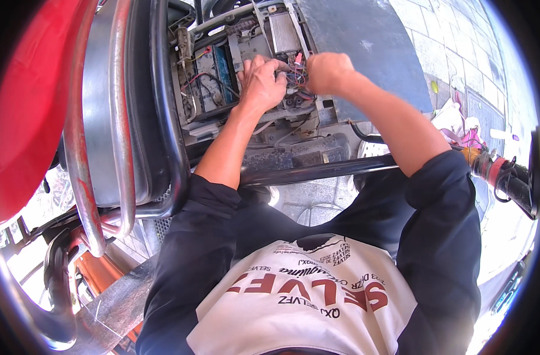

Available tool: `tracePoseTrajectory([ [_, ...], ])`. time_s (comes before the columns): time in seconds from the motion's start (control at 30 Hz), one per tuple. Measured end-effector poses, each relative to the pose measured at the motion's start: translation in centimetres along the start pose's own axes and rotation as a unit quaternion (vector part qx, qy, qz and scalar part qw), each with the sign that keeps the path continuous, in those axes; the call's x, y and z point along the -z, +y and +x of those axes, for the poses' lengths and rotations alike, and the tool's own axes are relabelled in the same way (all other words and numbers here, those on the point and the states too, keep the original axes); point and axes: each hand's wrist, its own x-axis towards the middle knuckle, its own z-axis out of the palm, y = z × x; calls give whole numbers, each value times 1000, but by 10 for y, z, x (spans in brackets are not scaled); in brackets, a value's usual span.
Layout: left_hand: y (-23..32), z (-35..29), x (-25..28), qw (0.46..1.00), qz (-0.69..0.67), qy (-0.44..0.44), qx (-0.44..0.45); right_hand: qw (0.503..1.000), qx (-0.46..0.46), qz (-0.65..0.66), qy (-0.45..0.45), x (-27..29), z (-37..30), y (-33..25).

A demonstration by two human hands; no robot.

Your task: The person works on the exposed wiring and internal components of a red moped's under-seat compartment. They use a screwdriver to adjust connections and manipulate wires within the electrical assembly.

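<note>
Fingers of the left hand (261, 86) spread and bent beside coloured wiring (296, 77), upper centre; right hand (330, 72) curled, its hold indeterminable; finned metal unit (284, 32) above the wiring.

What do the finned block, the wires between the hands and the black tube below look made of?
Finned block: probably bare aluminium, from its dull silver ridges.
Wires: likely plastic-sheathed, from their varied colours; finish unclear.
Black tube: probably painted or coated metal, from its smooth gloss.

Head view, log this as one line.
left hand: at wiring | right hand: curled, contents hidden | finned unit: beyond wiring
</note>
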Motion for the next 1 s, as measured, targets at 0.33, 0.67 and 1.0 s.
tracePoseTrajectory([
  [0.33, 0, 0, -1, 1000, 2, -4, -1, 999, -3, 49, -3, -19, 11, 0],
  [0.67, 1, 2, 6, 998, -33, 27, -40, 987, 25, 143, -70, 14, 17, 43],
  [1.0, 2, -3, 16, 984, 101, -31, -143, 987, 88, 110, -79, 7, 17, 36],
])
